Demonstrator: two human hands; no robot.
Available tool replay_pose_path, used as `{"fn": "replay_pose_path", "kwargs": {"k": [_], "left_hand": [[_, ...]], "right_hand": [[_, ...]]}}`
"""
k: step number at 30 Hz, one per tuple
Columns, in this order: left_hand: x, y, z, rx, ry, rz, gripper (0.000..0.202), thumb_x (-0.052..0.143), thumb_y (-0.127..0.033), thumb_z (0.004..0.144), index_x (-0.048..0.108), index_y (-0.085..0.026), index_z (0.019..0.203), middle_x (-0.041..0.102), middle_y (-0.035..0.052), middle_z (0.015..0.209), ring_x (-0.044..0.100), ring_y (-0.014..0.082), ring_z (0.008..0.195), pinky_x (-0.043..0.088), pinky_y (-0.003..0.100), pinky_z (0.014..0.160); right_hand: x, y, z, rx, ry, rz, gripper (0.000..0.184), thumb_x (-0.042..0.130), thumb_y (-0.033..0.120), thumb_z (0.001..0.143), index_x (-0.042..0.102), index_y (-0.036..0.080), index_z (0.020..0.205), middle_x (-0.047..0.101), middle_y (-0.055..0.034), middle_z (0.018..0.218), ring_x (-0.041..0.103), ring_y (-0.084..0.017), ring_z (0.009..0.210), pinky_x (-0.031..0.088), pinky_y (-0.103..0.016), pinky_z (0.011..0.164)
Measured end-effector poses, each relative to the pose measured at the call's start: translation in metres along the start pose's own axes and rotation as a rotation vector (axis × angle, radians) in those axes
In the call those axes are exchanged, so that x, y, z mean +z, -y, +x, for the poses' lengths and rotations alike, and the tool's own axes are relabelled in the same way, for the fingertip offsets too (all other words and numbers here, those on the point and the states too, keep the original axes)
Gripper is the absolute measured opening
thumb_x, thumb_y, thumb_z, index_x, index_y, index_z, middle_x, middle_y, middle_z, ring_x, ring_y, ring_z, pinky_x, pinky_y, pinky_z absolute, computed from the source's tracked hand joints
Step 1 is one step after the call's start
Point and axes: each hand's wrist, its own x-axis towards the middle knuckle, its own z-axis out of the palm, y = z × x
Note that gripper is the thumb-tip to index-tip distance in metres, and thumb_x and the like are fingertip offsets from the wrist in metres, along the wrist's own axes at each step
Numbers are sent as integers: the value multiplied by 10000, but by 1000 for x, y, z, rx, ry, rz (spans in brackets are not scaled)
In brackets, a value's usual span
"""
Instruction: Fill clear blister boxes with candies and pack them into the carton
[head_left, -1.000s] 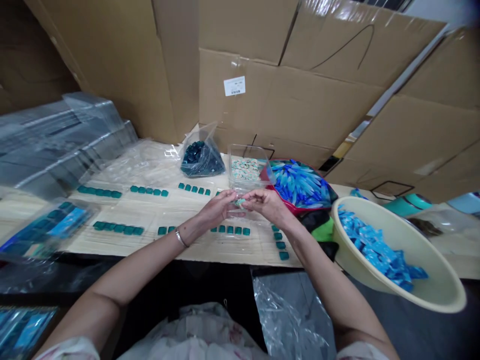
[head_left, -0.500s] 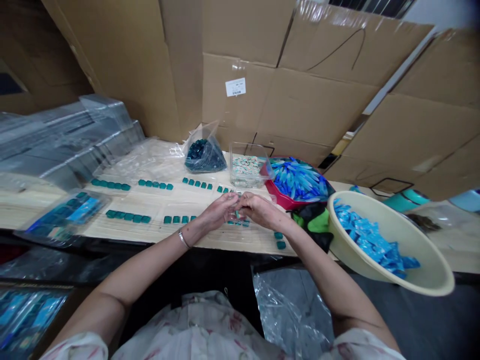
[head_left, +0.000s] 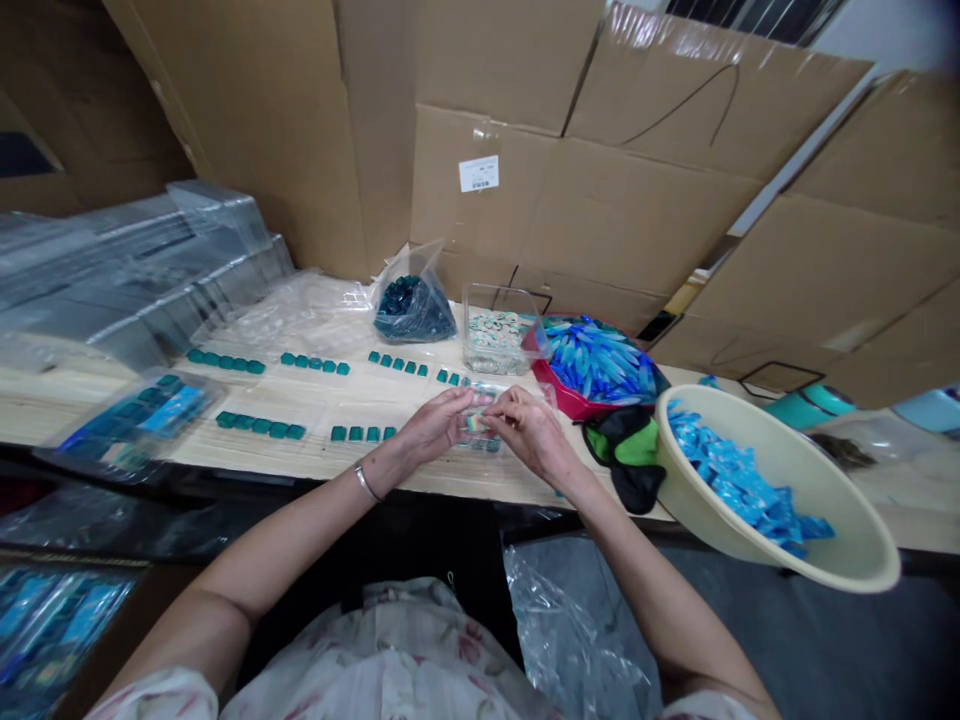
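Observation:
Near the middle of the table, my left hand (head_left: 435,425) is closed around a small bundle of pale, multicoloured pieces (head_left: 476,424); their exact kind is too small to tell. My right hand (head_left: 531,430) meets it from the right, thumb and fingertips pinched at the same pieces. Beneath the hands lies a clear plastic tray with dark green blocks, partly hidden. Rows of green blocks (head_left: 276,428) sit in other clear trays to the left. Just behind, a clear tub (head_left: 501,335) holds many similar pale pieces.
A bag of dark green blocks (head_left: 414,312) stands at the back. To the right are a red tray of blue sticks (head_left: 596,362), a black and green cloth item (head_left: 634,450) and a cream basin (head_left: 862,545) with blue packets. Stacked clear trays (head_left: 217,245) fill the left back.
My right hand has turned and lifted slightly, its fingers now more spread and pinching at the pale pieces, which show more clearly. The view has shifted a little.

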Motion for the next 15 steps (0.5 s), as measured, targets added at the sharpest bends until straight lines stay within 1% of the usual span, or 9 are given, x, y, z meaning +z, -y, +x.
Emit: {"fn": "replay_pose_path", "kwargs": {"k": [2,5,7,9,12,15], "left_hand": [[1,-1,0,2,-29,1,95,599,-182,827,600,-132,908,652,89,1000,640,167,779,548,375,715],[4,-2,0,8,-65,10,80,606,-156,818,614,-127,891,665,81,972,642,143,754,537,291,684],[6,-1,-1,7,-73,13,74,606,-140,813,624,-128,884,673,71,964,642,129,750,526,256,682],[8,1,-2,4,-91,32,96,606,-124,807,633,-137,898,679,60,964,644,125,759,520,237,676],[7,3,-1,13,-118,78,145,614,-103,792,641,-146,928,686,49,952,649,131,776,522,222,660],[8,3,3,-20,-65,99,165,612,-119,798,632,-141,960,684,63,975,652,138,774,536,250,679]], "right_hand": [[5,0,-2,-35,6,-93,126,545,189,856,664,190,816,561,-51,781,545,-160,728,435,-272,641],[15,4,-3,-50,2,-294,160,521,170,860,658,192,779,565,-76,800,537,-188,763,439,-298,665],[21,9,-4,-56,-11,-412,177,512,131,850,651,206,770,579,-84,822,538,-207,814,450,-315,704],[24,13,-3,-100,19,-488,202,499,91,842,647,223,805,602,-80,863,543,-216,878,462,-325,757],[22,11,-1,-164,111,-517,183,497,95,849,628,212,900,609,-78,974,541,-214,965,463,-323,831],[7,5,-2,-113,126,-406,120,507,151,872,609,176,931,590,-84,988,550,-193,948,464,-297,825]]}}
